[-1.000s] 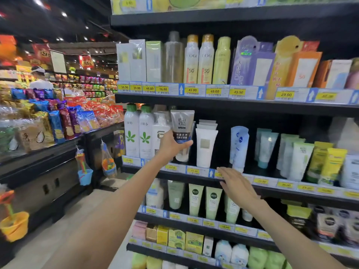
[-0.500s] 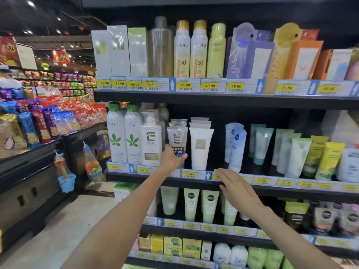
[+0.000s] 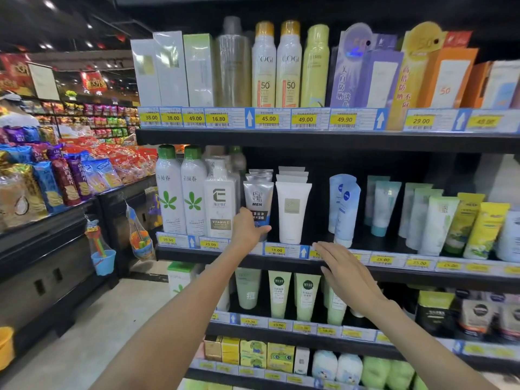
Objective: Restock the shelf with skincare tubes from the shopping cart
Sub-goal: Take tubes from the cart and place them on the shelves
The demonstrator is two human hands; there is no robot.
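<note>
My left hand point(image 3: 249, 227) grips the foot of the grey MEN tube point(image 3: 258, 204), which stands upright on the shelf point(image 3: 281, 261), front of its row, with the white tube point(image 3: 292, 211) at its three o'clock. At four o'clock, my right hand point(image 3: 347, 274) hovers flat, fingers spread, empty.

Open gap between white squeeze tube point(image 3: 292, 212) and pale blue tubes point(image 3: 344, 209), dark shelf board point(image 3: 318, 237) bare there; elsewhere tightly packed.

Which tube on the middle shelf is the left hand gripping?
The grey MEN tube, front of its row; the left hand wraps its lower end. The neighbouring white tube stands untouched.
</note>
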